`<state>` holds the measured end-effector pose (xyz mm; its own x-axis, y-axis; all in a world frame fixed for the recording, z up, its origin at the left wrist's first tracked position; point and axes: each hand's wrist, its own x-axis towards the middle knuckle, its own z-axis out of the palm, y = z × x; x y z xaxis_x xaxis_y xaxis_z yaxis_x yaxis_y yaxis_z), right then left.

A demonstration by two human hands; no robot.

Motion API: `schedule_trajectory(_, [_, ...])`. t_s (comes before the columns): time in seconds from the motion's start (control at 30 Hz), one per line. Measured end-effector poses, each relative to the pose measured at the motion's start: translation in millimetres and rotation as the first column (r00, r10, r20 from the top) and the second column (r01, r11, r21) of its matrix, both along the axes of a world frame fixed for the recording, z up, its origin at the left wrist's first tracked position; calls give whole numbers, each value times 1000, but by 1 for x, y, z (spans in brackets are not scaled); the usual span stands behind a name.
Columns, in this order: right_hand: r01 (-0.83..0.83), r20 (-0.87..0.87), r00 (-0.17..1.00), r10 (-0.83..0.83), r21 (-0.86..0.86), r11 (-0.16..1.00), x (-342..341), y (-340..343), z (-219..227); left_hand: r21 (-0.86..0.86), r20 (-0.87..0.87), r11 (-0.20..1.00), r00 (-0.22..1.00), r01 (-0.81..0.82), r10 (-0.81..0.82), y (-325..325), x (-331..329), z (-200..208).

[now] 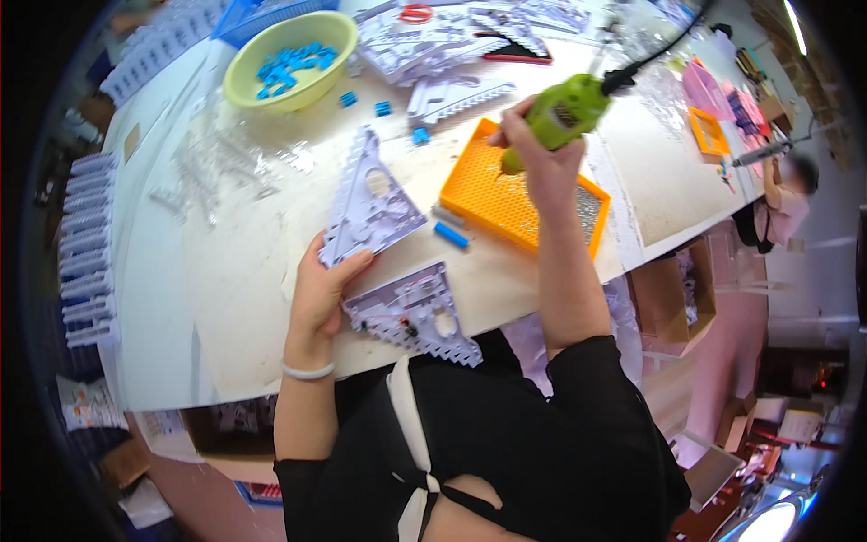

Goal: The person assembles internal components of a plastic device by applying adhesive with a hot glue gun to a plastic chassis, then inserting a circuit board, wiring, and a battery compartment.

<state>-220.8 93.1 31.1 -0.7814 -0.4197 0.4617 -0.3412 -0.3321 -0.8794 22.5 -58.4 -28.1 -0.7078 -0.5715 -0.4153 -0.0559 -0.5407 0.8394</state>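
In my left hand (318, 287) I hold a pale lilac triangular plastic shell (375, 200) with a toothed edge, by its lower corner. My right hand (545, 154) is wrapped round a green electric screwdriver (562, 116), its tip over the orange perforated tray (488, 194). Small metal screws (589, 217) lie in the tray's right part. A second triangular shell (411, 307), with wires and small parts inside, rests by the table's front edge below my left hand. Between the held shell and the tray lie a blue cylinder (451, 235) and a grey one (448, 216).
A yellow-green bowl (348, 41) of blue blocks stands at the back left, with loose blue blocks (383, 108) nearby. More lilac shells (424, 54) are piled at the back. Clear plastic pieces (226, 167) lie left. Another person (787, 194) is at the far right.
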Motion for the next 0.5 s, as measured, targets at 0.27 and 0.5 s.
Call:
schedule_trajectory(0.27, [-207,-96,978,185,-333,920,39,-7,44,-19,-15,1000,1000,0,0,6,-1,1])
schedule_trajectory(0.5, [-402,-10,909,418,-293,867,98,-31,42,-40,-47,999,999,16,-18,4,1,4])
